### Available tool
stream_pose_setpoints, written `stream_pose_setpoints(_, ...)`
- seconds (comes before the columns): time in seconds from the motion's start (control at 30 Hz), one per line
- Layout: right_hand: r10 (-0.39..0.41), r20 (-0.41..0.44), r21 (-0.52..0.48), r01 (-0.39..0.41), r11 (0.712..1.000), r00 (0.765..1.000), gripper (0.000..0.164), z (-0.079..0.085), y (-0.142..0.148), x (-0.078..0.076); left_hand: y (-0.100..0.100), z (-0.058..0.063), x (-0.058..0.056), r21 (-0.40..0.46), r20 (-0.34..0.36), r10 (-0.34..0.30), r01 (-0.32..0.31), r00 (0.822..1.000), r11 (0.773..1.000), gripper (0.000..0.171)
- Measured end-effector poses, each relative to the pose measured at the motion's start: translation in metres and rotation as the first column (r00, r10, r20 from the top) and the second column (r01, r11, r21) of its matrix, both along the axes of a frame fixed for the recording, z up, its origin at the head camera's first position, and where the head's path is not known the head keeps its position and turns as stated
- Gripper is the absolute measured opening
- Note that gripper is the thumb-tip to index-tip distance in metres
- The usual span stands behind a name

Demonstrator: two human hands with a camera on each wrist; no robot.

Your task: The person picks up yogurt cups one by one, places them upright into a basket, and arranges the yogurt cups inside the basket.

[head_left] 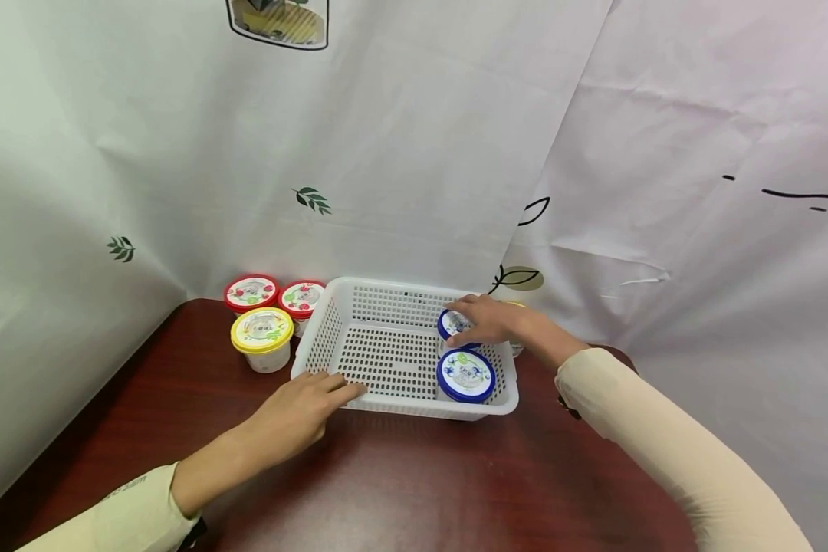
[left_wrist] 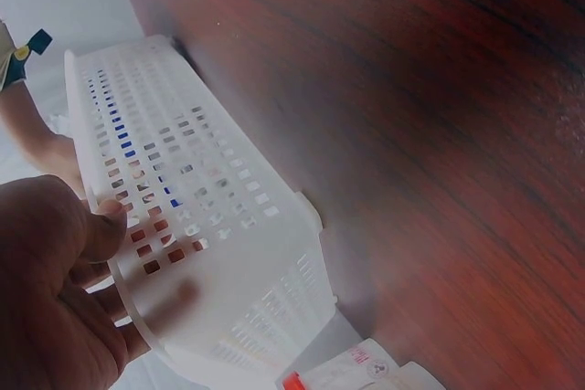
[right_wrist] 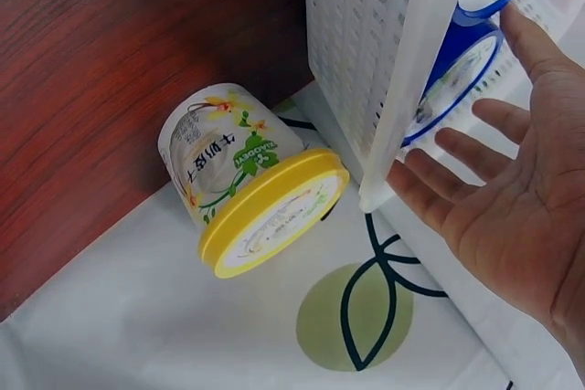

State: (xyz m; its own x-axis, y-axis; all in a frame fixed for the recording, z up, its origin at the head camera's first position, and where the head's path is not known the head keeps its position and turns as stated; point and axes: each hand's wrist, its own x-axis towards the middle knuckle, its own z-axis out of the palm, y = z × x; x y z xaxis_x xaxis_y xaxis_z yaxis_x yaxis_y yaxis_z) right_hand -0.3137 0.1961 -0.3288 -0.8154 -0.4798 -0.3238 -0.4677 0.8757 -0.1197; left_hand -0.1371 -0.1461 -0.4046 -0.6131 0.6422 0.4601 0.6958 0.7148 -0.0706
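Observation:
A white plastic basket [head_left: 417, 406] with slotted walls sits on the table. My left hand [head_left: 300, 410] grips its front left rim; in the left wrist view the thumb [left_wrist: 108, 230] lies outside the wall and the fingers are inside. Two blue-lidded tubs stand at the basket's right end, a near tub [head_left: 466, 376] and a far tub [head_left: 453, 323]. Over the far one is my right hand [head_left: 486, 320], which partly hides it. The right wrist view shows that hand's fingers [right_wrist: 475, 148] spread and loosely bent beside the blue lids, not wrapped round a tub.
Left of the basket stand two red-lidded tubs [head_left: 251, 293] and a yellow-lidded tub [head_left: 262, 337]. Another yellow-lidded tub [right_wrist: 239, 166] is just outside the basket's right end, mostly hidden by the right arm in the head view. A white printed curtain [head_left: 414, 153] hangs behind the reddish-brown table [head_left: 414, 483].

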Motion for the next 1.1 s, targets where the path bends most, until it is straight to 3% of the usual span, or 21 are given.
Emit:
stream_pose_setpoints(0.5,0.017,-0.03,-0.016,-0.017,1.0,0.999,0.089,0.011,0.017,-0.003,0.0,0.001,0.0,-0.006,0.015,0.006,-0.006,1.0,1.0,0.062)
stream_pose_setpoints(1.1,-0.044,-0.034,-0.003,0.044,0.999,0.998,0.094,0.017,0.037,-0.003,0.0,0.0,0.0,-0.002,0.015,0.004,-0.004,1.0,1.0,0.062)
